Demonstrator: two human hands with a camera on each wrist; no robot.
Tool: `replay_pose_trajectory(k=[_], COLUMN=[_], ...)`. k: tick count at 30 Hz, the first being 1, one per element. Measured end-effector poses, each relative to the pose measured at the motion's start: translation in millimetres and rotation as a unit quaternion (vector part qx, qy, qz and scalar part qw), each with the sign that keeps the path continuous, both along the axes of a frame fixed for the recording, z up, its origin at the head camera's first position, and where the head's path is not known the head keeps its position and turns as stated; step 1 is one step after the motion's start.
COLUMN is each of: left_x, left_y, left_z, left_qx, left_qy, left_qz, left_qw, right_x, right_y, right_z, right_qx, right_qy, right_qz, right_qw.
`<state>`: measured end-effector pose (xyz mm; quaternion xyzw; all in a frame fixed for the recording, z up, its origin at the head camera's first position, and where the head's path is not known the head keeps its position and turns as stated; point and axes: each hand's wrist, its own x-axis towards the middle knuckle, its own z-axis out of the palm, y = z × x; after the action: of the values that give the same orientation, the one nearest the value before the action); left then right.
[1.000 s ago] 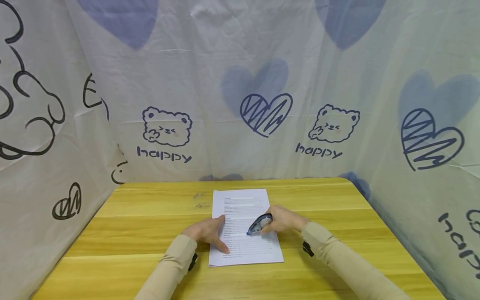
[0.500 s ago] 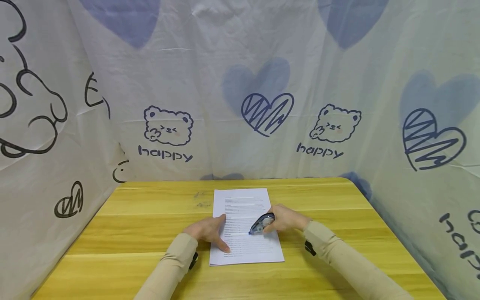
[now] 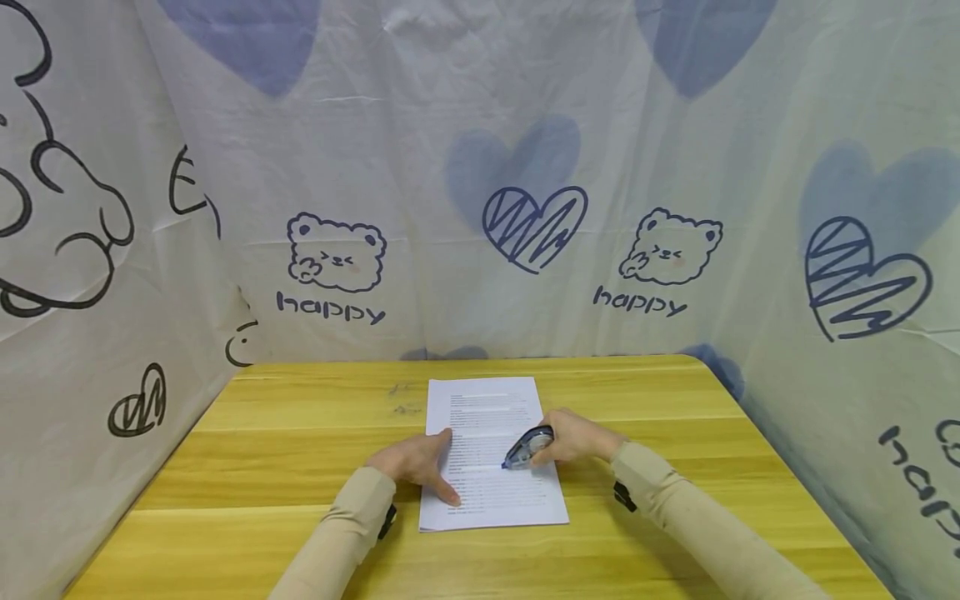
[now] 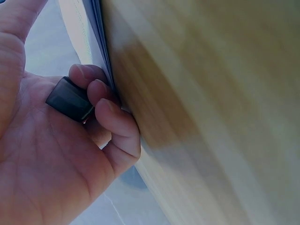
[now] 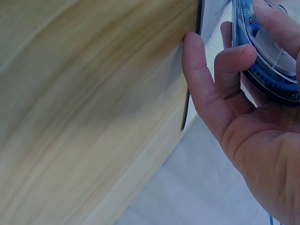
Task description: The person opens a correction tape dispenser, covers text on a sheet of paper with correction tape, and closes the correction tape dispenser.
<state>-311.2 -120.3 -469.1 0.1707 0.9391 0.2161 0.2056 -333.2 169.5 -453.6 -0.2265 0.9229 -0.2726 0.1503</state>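
Printed white paper sheets (image 3: pixel 495 504) lie stacked on the wooden table, seen in the head view. My right hand (image 3: pixel 576 435) holds a correction tape dispenser (image 3: pixel 528 447) with a clear dark body, its blue tip down at a line of text near the middle of the page. In the right wrist view, the thumb grips the dispenser's side over its white reel and blue gear. My left hand (image 3: pixel 411 462) rests on the page's left edge with thumb and index finger spread. Its other fingers curl round a small dark cap (image 4: pixel 70 99) against the palm, seen in the left wrist view.
The yellow wood-grain table (image 3: pixel 270 467) extends around the paper. Faint dark marks (image 3: pixel 405 409) lie left of the page's top. White curtains (image 3: pixel 450 308) with hearts and bear drawings hang behind and at both sides.
The right hand has moved the correction tape dispenser slightly to the right along the text line. The left hand stays in place on the paper.
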Motion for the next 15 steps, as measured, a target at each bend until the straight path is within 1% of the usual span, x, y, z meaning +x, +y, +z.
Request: replay_pose_trajectory(k=[6,11,15], left_x=[0.5,1.1,0.9], left_y=[0.0,-0.3,-0.3], left_z=[1.3,1.3,1.4], left_qx=[0.005,0.001,-0.002], left_qy=[0.002,0.001,0.003], left_qz=[0.002,0.002,0.002], left_qw=[1.0000,1.0000,1.0000], right_x=[0.1,-0.4,-0.3], right_y=[3.7,6.1,6.6], right_z=[-0.4,-0.9,-0.1], right_qx=[-0.011,-0.011,-0.009], right_qy=[0.002,0.005,0.001], right_qz=[0.006,0.014,0.011], right_qw=[0.9999,0.9998,0.9999])
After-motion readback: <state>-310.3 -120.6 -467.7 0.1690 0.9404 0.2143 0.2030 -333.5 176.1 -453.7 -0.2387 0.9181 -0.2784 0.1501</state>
